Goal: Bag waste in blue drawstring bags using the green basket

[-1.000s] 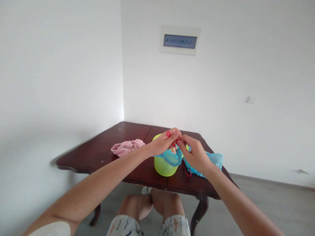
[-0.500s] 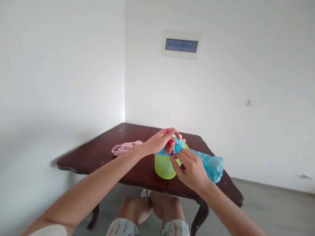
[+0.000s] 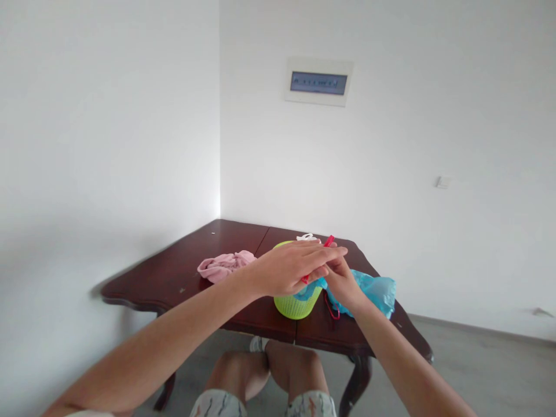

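Pinching a red strip (image 3: 329, 241) in closed fingers, the right hand (image 3: 341, 279) met the flat left hand (image 3: 289, 267), where a slip risked dropping it into the lime basket (image 3: 295, 305)

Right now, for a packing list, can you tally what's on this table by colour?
Pink: 1 cloth
Lime green: 1 basket
Blue: 1 bag
White: 1 piece
Red: 2, a strip and a loop
Total: 6
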`<state>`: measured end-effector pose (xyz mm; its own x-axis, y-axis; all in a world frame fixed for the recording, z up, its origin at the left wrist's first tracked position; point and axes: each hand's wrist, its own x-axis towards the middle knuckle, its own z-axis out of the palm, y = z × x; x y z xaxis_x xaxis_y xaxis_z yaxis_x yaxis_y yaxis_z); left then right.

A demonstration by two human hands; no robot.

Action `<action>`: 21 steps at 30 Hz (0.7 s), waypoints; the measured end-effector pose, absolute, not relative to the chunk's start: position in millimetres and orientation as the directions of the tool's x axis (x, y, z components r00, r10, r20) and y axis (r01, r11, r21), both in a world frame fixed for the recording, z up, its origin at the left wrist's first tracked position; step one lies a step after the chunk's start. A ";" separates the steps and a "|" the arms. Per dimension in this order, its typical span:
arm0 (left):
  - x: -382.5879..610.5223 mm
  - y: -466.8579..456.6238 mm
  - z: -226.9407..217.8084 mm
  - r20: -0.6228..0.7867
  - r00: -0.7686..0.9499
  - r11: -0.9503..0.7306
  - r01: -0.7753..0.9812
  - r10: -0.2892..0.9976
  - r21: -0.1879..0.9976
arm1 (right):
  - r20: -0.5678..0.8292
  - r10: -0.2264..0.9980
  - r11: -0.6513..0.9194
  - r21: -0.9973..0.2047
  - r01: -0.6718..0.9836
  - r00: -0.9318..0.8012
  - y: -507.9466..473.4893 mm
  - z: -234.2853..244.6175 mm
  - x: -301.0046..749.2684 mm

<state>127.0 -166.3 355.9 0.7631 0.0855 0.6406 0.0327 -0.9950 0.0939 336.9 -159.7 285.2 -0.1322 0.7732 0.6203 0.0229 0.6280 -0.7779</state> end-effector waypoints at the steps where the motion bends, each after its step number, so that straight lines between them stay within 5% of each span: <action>1: 125.2 -163.9 351.1 0.641 0.764 -0.996 0.013 0.070 0.093 | 0.629 0.771 0.635 -0.771 0.044 -0.095 -153.2 282.9 340.9; 5: 118.3 -166.9 327.4 0.682 0.728 -0.980 -0.073 0.076 0.187 | 0.628 0.764 0.585 -0.772 0.249 0.152 -116.5 280.2 367.1; 10: 121.4 -181.4 294.2 0.574 0.700 -0.832 0.053 0.425 0.552 | 0.575 0.779 0.489 -0.807 0.330 0.252 -72.7 271.8 390.1; 14: 127.9 -180.2 269.8 0.482 0.577 -0.558 -0.054 0.659 0.828 | 0.562 0.786 0.466 -0.813 0.350 0.258 -61.2 260.6 391.7; 17: 128.3 -173.5 258.3 0.375 0.535 -0.403 -0.070 0.757 0.913 | 0.555 0.795 0.470 -0.819 0.330 0.245 -68.0 258.1 384.3; 21: 128.6 -158.8 254.9 0.183 0.576 -0.370 0.225 0.797 0.902 | 0.554 0.815 0.501 -0.821 0.272 0.172 -100.8 270.8 363.3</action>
<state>128.6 -158.8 254.9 0.5757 0.7969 0.1832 0.2247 -0.3697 0.9016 363.3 -100.8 270.8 0.1718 0.8145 0.5541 0.2720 0.5014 -0.8213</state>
